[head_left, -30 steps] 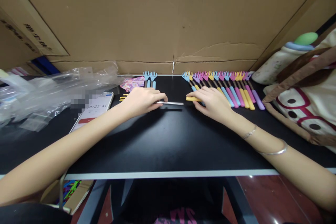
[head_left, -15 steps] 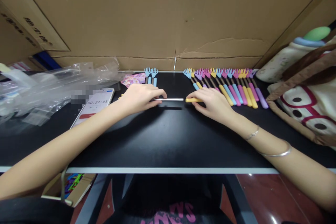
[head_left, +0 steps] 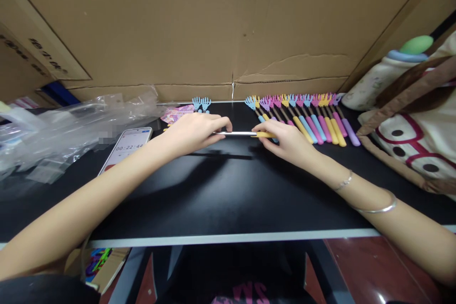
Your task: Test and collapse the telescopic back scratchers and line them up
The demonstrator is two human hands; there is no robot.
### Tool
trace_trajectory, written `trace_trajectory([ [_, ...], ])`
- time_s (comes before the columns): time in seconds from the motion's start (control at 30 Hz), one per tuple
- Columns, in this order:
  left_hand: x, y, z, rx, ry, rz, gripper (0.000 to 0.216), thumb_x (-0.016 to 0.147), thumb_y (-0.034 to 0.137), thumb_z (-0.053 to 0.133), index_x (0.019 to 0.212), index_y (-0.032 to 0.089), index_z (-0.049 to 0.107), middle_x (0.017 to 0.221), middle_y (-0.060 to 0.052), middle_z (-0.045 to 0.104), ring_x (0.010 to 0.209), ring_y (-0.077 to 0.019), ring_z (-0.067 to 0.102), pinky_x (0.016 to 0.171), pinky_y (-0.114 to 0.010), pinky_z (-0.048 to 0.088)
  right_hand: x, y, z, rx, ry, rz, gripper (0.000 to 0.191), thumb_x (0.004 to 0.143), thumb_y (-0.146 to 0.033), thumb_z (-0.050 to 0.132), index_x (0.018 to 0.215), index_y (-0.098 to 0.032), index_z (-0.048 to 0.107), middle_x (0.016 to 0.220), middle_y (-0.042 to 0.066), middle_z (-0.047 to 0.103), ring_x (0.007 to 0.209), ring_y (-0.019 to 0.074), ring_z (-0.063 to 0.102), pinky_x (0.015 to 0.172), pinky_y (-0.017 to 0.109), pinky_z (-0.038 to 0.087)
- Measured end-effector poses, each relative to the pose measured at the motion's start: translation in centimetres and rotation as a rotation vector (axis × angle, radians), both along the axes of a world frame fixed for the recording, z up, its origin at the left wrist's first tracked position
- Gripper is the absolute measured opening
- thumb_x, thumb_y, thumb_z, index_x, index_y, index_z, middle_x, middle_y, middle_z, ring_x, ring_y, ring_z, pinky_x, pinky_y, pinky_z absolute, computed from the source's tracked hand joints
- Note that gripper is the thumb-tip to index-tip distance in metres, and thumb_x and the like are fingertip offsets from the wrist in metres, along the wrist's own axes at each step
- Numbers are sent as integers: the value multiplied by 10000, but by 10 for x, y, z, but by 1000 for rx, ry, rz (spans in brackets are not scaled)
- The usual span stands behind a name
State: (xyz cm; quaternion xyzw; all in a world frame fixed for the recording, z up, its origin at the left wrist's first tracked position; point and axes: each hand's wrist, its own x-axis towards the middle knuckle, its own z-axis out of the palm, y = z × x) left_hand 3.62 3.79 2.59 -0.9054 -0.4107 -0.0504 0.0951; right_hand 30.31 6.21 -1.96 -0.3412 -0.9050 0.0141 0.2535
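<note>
Over the black table, my left hand (head_left: 195,132) pinches the silver metal rod (head_left: 240,133) of a back scratcher, held level. My right hand (head_left: 290,138) has its fingers closed round a yellow handle (head_left: 263,135). The rod's right end meets the handle's left end; how deep it sits inside is hidden. A small yellow bit (head_left: 166,129) peeks out left of my left hand, possibly the scratcher's head. Behind my left hand stick up two light blue hand-shaped scratcher heads (head_left: 201,103). Right of my right hand lies a row of several colourful back scratchers (head_left: 318,126).
A phone (head_left: 126,145) showing a timer and clear plastic bags (head_left: 81,118) lie at left, near pink printed packaging (head_left: 174,114). At right stand a bottle (head_left: 379,78) and a cloth bag (head_left: 395,161). Cardboard (head_left: 160,23) walls the back. Below the table edge sits a box (head_left: 110,270) with colourful pieces.
The gap between the rod and the yellow handle has closed; the rod end now meets the handle. My left hand has shifted slightly right. The view has moved a little.
</note>
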Motion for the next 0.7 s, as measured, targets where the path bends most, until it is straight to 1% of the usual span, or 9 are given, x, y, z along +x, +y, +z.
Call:
trace_trajectory([
  [0.07, -1, -2, -3, 12, 46, 28, 189, 943, 304, 493, 1090, 231, 587, 951, 14, 715, 745, -150, 650, 562, -223, 346, 1, 0, 1, 0, -11, -19, 194, 886, -203, 497, 1046, -202, 607, 983, 49, 692, 796, 162, 621, 686, 272, 444],
  [0.17, -5, -2, -9, 35, 82, 37, 180, 950, 289, 470, 1071, 230, 590, 936, 14, 726, 746, -154, 661, 527, -223, 315, 3, 3, 2, -38, 7, -32, 198, 881, -206, 504, 1049, -205, 610, 980, 37, 700, 797, 159, 632, 694, 272, 448],
  [0.3, -10, 0, -17, 87, 53, 14, 182, 963, 296, 456, 1077, 233, 583, 956, 10, 727, 797, -162, 677, 540, -221, 330, 5, 6, 2, -64, 31, -41, 205, 878, -222, 510, 1054, -207, 615, 1004, 48, 706, 824, 172, 644, 718, 286, 463],
  [0.43, -12, 3, -22, 143, 17, -21, 184, 969, 306, 458, 1075, 228, 586, 957, 8, 724, 835, -157, 682, 564, -218, 359, 2, 3, 3, -62, 44, -13, 198, 883, -217, 497, 1040, -205, 616, 1022, 60, 705, 865, 184, 645, 755, 305, 473],
  [0.6, -11, 4, -24, 222, 9, -80, 194, 977, 297, 447, 1047, 215, 607, 937, -10, 723, 835, -149, 678, 603, -213, 395, -1, -1, 4, -82, 57, 15, 210, 884, -195, 490, 1051, -208, 617, 1038, 58, 699, 898, 182, 641, 782, 308, 476],
  [0.7, -10, 4, -25, 263, -2, -87, 187, 976, 280, 448, 1043, 214, 609, 926, -10, 717, 830, -149, 673, 599, -215, 401, 0, 0, 4, -66, 79, 25, 211, 884, -186, 491, 1055, -204, 615, 1054, 67, 696, 936, 191, 641, 811, 316, 476],
])
